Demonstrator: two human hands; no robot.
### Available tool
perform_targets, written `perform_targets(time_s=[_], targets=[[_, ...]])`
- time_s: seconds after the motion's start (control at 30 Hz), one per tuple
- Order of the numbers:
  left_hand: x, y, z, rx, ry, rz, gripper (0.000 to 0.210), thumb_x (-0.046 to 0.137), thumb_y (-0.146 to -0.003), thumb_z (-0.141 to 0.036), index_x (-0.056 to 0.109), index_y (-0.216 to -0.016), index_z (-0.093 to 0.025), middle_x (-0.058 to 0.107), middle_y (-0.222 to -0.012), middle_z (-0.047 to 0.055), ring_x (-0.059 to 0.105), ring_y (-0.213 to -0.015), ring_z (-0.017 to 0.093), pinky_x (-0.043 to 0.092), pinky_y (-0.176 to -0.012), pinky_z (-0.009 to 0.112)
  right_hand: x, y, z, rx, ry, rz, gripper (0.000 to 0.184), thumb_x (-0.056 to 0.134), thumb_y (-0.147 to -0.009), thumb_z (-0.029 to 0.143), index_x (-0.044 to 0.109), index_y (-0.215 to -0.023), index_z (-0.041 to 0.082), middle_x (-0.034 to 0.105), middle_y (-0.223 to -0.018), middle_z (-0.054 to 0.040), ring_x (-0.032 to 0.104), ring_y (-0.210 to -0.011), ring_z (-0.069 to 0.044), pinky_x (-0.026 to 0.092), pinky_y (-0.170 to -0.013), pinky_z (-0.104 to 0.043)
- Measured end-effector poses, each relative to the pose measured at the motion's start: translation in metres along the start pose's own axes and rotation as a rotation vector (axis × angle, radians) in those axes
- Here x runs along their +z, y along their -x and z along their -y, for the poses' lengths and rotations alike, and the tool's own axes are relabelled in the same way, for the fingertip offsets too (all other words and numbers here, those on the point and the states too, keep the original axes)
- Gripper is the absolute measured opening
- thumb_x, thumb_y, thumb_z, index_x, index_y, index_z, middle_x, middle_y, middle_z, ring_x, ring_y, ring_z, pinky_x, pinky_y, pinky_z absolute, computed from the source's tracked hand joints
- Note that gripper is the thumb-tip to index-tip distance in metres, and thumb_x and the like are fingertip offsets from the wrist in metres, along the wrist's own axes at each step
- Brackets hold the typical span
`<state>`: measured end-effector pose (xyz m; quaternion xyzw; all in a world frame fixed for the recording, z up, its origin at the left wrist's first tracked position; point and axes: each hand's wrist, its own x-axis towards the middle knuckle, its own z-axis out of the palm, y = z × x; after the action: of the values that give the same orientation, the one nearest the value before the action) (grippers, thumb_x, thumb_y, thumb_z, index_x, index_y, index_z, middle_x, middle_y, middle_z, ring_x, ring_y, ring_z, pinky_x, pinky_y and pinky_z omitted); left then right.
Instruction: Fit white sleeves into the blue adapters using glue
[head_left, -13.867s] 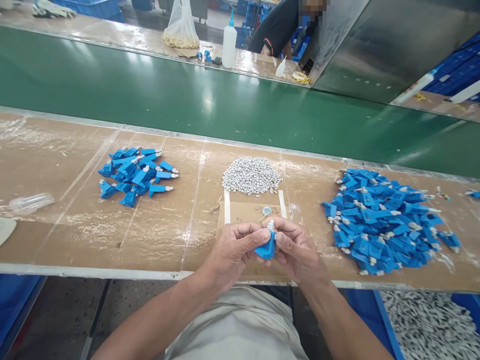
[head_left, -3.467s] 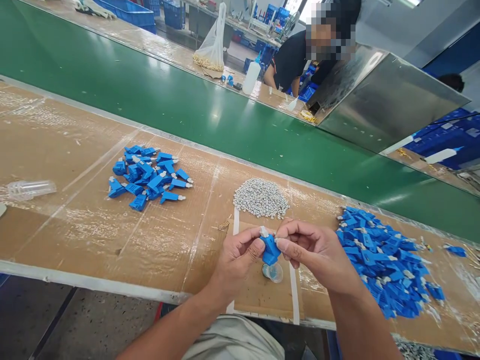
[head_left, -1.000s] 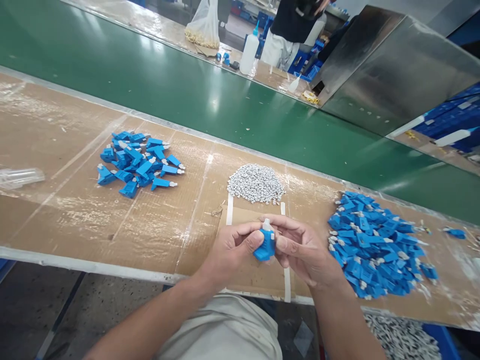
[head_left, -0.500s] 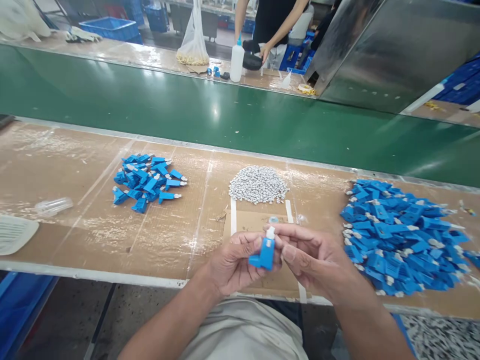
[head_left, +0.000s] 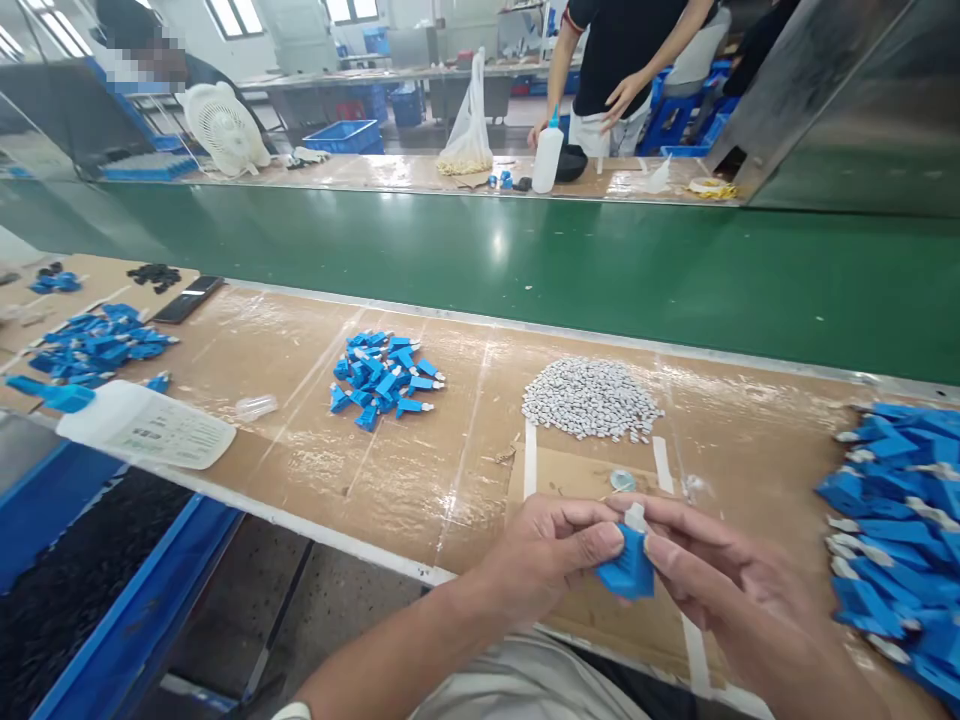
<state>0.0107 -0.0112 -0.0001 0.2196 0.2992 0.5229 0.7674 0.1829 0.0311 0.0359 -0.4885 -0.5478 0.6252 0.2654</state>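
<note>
Between my two hands is a small blue plastic part (head_left: 627,572) with a white tip pointing up. My left hand (head_left: 555,548) pinches its left side with thumb and fingers. From the right, the thumb and fingertips of my right hand (head_left: 709,565) close on it near the white tip. Just beyond my fingers lies a small round clear disc (head_left: 622,480) on a taped cardboard sheet. A heap of small grey-white pieces (head_left: 589,398) is spread behind that. Similar blue parts form a small pile (head_left: 382,378) to the left and a large pile (head_left: 900,520) at the right.
A green conveyor belt (head_left: 450,250) runs behind the cardboard-covered table. At left lie a white bottle (head_left: 150,425) with a blue cap, a clear plastic piece (head_left: 256,407), a phone (head_left: 189,299) and more blue parts (head_left: 105,340). Co-workers are across the belt, near a standing squeeze bottle (head_left: 548,155).
My view has swung left and up, bringing the bottle and phone at left into sight. Both hands still hold the blue part, now turned differently. The co-worker opposite has lowered a black item.
</note>
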Motion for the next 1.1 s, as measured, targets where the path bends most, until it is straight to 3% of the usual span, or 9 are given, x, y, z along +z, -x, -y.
perform_targets(time_s=[0.2, 0.37, 0.5, 0.67, 0.87, 1.0, 1.1], targets=[[0.0, -0.001, -0.014, -0.17, 0.245, 0.013, 0.038, 0.087, -0.075, -0.034, 0.076, -0.093, -0.003, 0.069, -0.079, 0.009, 0.064, -0.064, 0.01, 0.047, -0.051, 0.013, 0.001, -0.006, 0.005, 0.023, -0.202, 0.107, 0.059, 0.072, -0.085, 0.062, 0.078, -0.119, 0.014, 0.055, -0.067, -0.0019, 0.049, -0.055, -0.012, 0.037, -0.04, -0.019], [-0.003, -0.004, -0.02, -0.211, 0.388, 0.046, 0.031, 0.087, -0.073, -0.023, 0.075, -0.092, -0.002, 0.071, -0.08, 0.01, 0.068, -0.07, 0.012, 0.051, -0.056, 0.013, -0.001, -0.011, 0.004, 0.052, -0.236, 0.172, 0.056, 0.076, -0.085, 0.056, 0.075, -0.123, 0.015, 0.049, -0.06, 0.0023, 0.038, -0.049, -0.008, 0.029, -0.04, -0.019], [-0.009, -0.005, -0.016, -0.255, 0.421, 0.028, 0.027, 0.083, -0.076, -0.021, 0.074, -0.093, -0.001, 0.072, -0.08, 0.011, 0.069, -0.07, 0.013, 0.053, -0.057, 0.013, 0.002, -0.014, 0.003, 0.054, -0.3, 0.217, 0.049, 0.079, -0.083, 0.05, 0.076, -0.117, 0.015, 0.055, -0.067, 0.0001, 0.033, -0.049, -0.007, 0.022, -0.04, -0.02], [-0.015, -0.006, -0.017, -0.299, 0.432, 0.021, 0.024, 0.08, -0.078, -0.018, 0.074, -0.092, 0.0, 0.071, -0.078, 0.011, 0.068, -0.068, 0.011, 0.053, -0.057, 0.012, 0.006, -0.019, 0.005, 0.054, -0.302, 0.24, 0.049, 0.079, -0.083, 0.05, 0.076, -0.115, 0.013, 0.062, -0.073, -0.0041, 0.042, -0.054, -0.009, 0.021, -0.043, -0.02], [-0.013, 0.002, -0.015, -0.228, 0.218, -0.089, 0.03, 0.084, -0.075, -0.03, 0.073, -0.084, -0.005, 0.066, -0.071, 0.007, 0.062, -0.058, 0.01, 0.05, -0.051, 0.014, 0.01, -0.014, 0.003, 0.07, -0.174, 0.187, 0.052, 0.079, -0.081, 0.054, 0.075, -0.117, 0.016, 0.058, -0.067, -0.0017, 0.042, -0.054, -0.011, 0.026, -0.044, -0.022], [-0.011, 0.014, -0.02, -0.255, 0.038, -0.08, 0.038, 0.085, -0.069, -0.044, 0.071, -0.073, -0.009, 0.061, -0.065, 0.004, 0.054, -0.051, 0.008, 0.045, -0.045, 0.017, 0.013, -0.006, -0.002, 0.064, -0.105, 0.156, 0.052, 0.08, -0.078, 0.057, 0.077, -0.113, 0.018, 0.052, -0.066, -0.0001, 0.04, -0.054, -0.012, 0.028, -0.046, -0.024], [-0.018, 0.028, -0.047, -0.026, -0.328, -0.222, 0.038, 0.073, -0.078, -0.05, 0.076, -0.078, -0.012, 0.064, -0.067, 0.006, 0.052, -0.05, 0.01, 0.045, -0.046, 0.022, 0.009, 0.001, -0.006, 0.096, -0.064, 0.099, 0.053, 0.08, -0.076, 0.061, 0.077, -0.111, 0.022, 0.049, -0.066, 0.0003, 0.036, -0.052, -0.012, 0.027, -0.046, -0.025]])
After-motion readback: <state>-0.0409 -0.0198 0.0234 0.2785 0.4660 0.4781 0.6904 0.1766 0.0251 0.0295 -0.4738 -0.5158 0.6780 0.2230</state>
